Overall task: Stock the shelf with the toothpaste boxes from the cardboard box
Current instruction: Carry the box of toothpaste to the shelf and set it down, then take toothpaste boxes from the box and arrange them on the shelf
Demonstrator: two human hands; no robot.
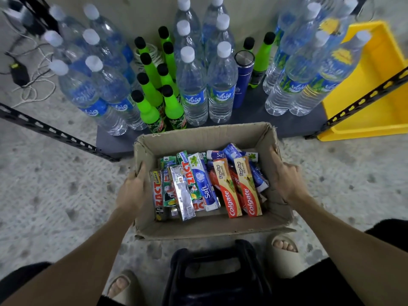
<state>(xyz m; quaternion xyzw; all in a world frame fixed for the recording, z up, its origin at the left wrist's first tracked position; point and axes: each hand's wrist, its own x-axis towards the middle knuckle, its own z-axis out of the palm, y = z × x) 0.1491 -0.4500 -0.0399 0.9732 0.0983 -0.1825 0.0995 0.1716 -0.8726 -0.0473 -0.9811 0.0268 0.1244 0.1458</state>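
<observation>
Both hands point(212, 184) gripping cardboard box point(212, 226) walls

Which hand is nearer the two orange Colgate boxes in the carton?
Right. The right hand grips the cardboard box by its right wall, just beside the Colgate boxes. The left hand grips the opposite wall, with the other toothpaste boxes between.

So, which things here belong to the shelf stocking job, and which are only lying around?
For the job:
- cardboard box, gripped at its side walls by the left hand and right hand
- toothpaste boxes inside it
- shelf

Just lying about:
- water bottles
- green bottles
- blue flask
- yellow crate
- cables on the floor
</observation>
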